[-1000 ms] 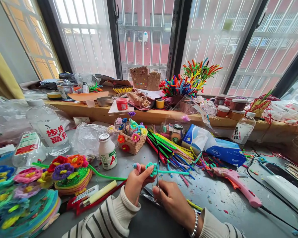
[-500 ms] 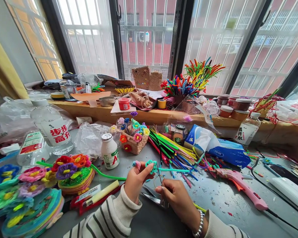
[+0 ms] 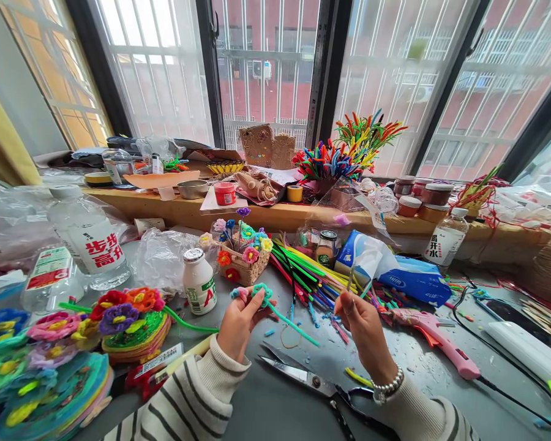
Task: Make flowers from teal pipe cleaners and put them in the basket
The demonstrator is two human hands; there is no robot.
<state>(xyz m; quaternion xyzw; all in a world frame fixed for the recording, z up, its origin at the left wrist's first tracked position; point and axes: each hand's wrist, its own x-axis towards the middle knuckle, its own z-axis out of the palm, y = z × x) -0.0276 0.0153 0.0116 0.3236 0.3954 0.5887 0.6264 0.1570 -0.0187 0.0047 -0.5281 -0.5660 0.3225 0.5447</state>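
Pinched in my left hand [image 3: 242,318] is a teal pipe-cleaner flower [image 3: 262,296], its long teal stem slanting down to the right. A small pink and blue piece [image 3: 239,293] shows at the same fingers. My right hand [image 3: 365,327], raised to the right and apart from the flower, has its fingers closed on a thin metal tool [image 3: 351,278] that points up. Large scissors [image 3: 314,381] lie with blades parted on the grey table below both hands. Behind the flower, a woven basket [image 3: 252,268] holds several small pipe-cleaner flowers.
Loose pipe cleaners [image 3: 303,269] lie behind my hands. A pink glue gun [image 3: 441,340] is at the right. At the left are a white bottle [image 3: 199,285], flower-topped discs [image 3: 135,334] and a water bottle [image 3: 89,242]. A blue tissue pack [image 3: 413,285] sits behind my right hand.
My right hand has moved right and up, away from the flower, with the thin tool. The teal stem now slopes downward, and the scissors are in fuller view. The camera view has shifted slightly.
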